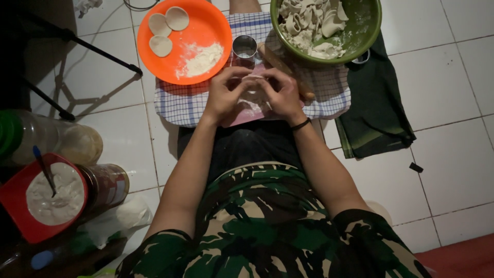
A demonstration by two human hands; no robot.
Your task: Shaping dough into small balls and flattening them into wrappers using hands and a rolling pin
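My left hand (225, 92) and my right hand (282, 92) meet over a checked cloth (180, 103), and together they pinch a small pale piece of dough (253, 86) between the fingertips. A pink board (247, 116) lies under the hands. Just beyond the fingers stands a round metal cutter (244, 47). A wooden rolling pin (280, 64) lies slanted behind my right hand. A black band circles my right wrist.
An orange plate (206, 25) holds three dough discs (163, 28) and a flour heap (201, 59). A green bowl (363, 28) holds dough scraps. A dark green cloth (375, 113) lies to the right. A red tub of filling with a spoon (51, 195), jars and a black stand sit to the left.
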